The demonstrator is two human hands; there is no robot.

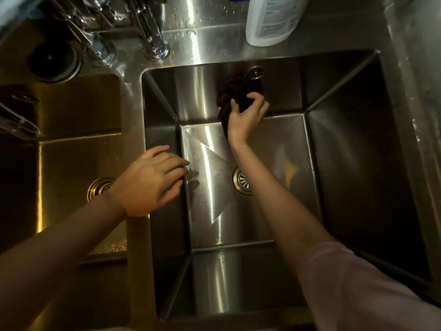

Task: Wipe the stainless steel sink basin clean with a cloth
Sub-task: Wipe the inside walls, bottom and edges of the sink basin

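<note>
Wiping was under way on the far wall of the sink basin (334, 163). The right hand (243, 120) had its fingers (256, 96) bunched round a dark cloth (232, 91), pressed just below the overflow hole (255, 72). The left hand (152, 180) rested loosely spread on the divider rim. Next, I judged, the strokes should work down toward the drain (242, 180).

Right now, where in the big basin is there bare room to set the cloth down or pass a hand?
Bare: the basin floor right of the drain, towards the right wall, and the near floor strip. Crowded: the far wall, where the right hand presses the cloth under the overflow; the left rim, under the left hand.
</note>
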